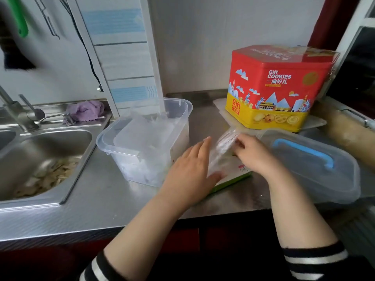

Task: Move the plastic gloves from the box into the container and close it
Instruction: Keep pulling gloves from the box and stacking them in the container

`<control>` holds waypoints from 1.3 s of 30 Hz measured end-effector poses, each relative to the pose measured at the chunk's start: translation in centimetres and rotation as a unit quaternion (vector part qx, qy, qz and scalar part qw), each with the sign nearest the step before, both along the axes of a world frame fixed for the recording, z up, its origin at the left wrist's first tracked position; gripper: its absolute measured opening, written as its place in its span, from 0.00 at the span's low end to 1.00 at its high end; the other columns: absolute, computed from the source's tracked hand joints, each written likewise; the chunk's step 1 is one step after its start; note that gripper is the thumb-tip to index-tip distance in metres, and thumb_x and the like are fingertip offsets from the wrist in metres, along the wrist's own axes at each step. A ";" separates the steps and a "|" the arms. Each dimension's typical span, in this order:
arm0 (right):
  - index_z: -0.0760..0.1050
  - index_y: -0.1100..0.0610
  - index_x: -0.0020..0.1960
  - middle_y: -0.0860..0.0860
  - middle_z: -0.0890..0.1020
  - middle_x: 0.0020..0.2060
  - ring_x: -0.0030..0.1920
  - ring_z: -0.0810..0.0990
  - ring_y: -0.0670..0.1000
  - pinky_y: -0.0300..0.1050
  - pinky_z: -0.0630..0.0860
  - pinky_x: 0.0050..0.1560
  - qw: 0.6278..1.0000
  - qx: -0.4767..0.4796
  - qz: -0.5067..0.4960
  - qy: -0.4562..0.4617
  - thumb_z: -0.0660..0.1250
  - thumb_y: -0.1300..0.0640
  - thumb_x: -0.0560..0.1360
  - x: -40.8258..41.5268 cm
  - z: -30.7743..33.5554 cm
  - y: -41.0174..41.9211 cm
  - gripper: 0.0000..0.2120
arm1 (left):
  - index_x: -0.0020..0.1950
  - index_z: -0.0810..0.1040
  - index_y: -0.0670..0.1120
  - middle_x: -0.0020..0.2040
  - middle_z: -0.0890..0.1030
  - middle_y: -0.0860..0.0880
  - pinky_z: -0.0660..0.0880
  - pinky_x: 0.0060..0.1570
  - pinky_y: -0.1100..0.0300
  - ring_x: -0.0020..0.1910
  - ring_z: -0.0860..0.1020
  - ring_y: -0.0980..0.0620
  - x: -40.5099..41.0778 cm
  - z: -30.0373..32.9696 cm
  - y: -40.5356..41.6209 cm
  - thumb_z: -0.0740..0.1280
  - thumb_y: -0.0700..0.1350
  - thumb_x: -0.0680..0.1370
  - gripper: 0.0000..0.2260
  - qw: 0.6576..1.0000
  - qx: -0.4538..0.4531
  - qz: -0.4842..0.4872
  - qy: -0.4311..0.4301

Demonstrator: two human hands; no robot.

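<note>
Both forearms reach in over the bench (97,203). My left hand (190,169) lies flat, fingers straight, on the box (233,175). My right hand (253,157) pinches the plastic gloves (223,147) above it. Beyond, left, the container (142,138) stands open; its lid (316,165) lies at right.

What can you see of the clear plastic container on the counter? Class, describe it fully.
The clear plastic container is a deep, rectangular tub of translucent plastic with rounded corners and a thick rim. Its lid is off, so it is open. It stands upright on the steel counter, right of the sink. Crumpled clear plastic fills much of it. Neither hand touches it.
</note>
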State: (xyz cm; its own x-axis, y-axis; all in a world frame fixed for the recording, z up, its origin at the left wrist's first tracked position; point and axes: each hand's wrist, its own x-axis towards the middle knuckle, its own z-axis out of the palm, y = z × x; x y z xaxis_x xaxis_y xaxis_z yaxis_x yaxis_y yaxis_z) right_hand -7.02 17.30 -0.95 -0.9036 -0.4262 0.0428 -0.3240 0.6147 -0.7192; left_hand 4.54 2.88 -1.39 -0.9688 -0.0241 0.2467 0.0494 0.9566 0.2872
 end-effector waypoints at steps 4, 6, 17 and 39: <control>0.74 0.49 0.41 0.39 0.76 0.40 0.44 0.74 0.40 0.28 0.67 0.41 0.993 0.007 0.108 -0.053 0.67 0.61 0.76 1.5 -0.1 0.5 0.09 | 0.79 0.50 0.49 0.77 0.62 0.50 0.61 0.69 0.55 0.73 0.64 0.48 -0.6 -3.2 -0.9 0.63 0.66 0.75 0.41 0.997 0.036 0.033 -0.064; 0.75 0.47 0.49 0.37 0.74 0.47 0.50 0.73 0.38 0.32 0.67 0.50 0.989 0.015 0.126 -0.079 0.70 0.57 0.76 1.7 -0.1 0.6 0.07 | 0.77 0.57 0.50 0.72 0.70 0.51 0.64 0.65 0.57 0.68 0.70 0.49 -0.7 -4.2 -1.3 0.65 0.67 0.73 0.39 0.997 0.058 0.035 -0.034; 0.79 0.50 0.46 0.52 0.83 0.42 0.48 0.80 0.56 0.51 0.77 0.53 0.999 0.033 0.012 -0.002 0.67 0.55 0.75 2.0 -1.3 -2.2 0.02 | 0.72 0.64 0.48 0.66 0.74 0.53 0.70 0.60 0.54 0.63 0.73 0.48 -0.4 -5.3 -1.3 0.73 0.63 0.69 0.38 0.985 0.166 0.037 0.028; 0.62 0.62 0.30 0.52 0.61 0.25 0.29 0.59 0.49 0.46 0.56 0.30 0.923 -0.261 -0.173 0.223 0.62 0.56 0.76 2.5 7.2 -1.1 0.19 | 0.73 0.62 0.41 0.74 0.65 0.42 0.62 0.72 0.52 0.73 0.64 0.46 -0.6 1.4 1.7 0.67 0.70 0.67 0.45 0.919 0.093 -0.050 0.379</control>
